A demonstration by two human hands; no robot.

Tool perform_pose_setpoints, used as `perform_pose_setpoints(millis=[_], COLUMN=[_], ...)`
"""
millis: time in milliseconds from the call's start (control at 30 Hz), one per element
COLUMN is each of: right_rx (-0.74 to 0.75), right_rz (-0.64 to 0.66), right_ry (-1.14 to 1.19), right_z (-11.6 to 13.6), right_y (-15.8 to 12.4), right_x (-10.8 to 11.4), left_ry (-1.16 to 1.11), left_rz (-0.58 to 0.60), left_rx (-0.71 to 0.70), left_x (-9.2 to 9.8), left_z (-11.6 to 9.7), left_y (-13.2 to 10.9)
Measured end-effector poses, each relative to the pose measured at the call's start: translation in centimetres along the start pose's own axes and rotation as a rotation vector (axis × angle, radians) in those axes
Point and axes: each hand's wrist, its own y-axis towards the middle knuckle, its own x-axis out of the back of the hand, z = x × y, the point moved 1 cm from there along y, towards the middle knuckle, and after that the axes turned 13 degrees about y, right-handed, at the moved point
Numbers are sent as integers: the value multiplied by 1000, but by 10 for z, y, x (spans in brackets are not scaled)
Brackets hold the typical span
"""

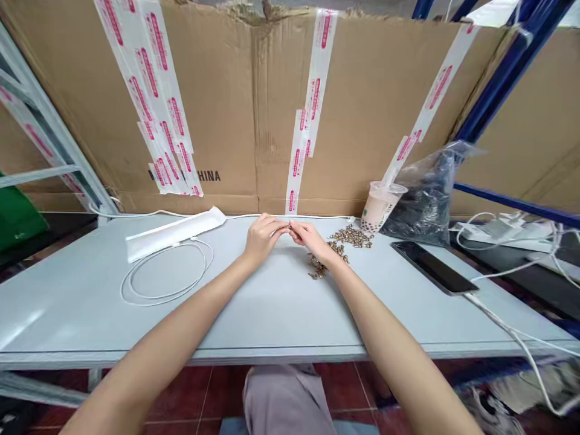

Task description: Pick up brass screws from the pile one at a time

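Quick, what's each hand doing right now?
Left hand: fingers pinched on a tiny part, too small to tell.
Right hand: pinching the same tiny part.

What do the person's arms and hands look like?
The left arm and right arm are bare to the picture's edge: no sleeves show. The left hand and right hand wear no gloves, and no watch or bracelet sits on either wrist. Rings are too small to tell.

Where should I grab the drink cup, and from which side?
Grip the cup round its side wall under the lid, coming from the left. It tapers downward, so a high hold will likely not slip; the black bag crowds its right and brass pieces lie at its foot.
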Motion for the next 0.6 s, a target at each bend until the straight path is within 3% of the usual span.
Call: perform_pose_setpoints(millis=[133,400,600], right_rx=[15,151,93], right_rz=[-11,-63,-48], right_ry=[-38,-389,-310], right_z=[-2,-1,-4], right_y=[1,-1,0], right_x=[2,7,7], left_ry=[13,78,92], left_rz=[12,106,91], left_rx=[3,9,-16], left_x=[2,5,1], left_z=[1,1,2], left_y=[1,3,-1])
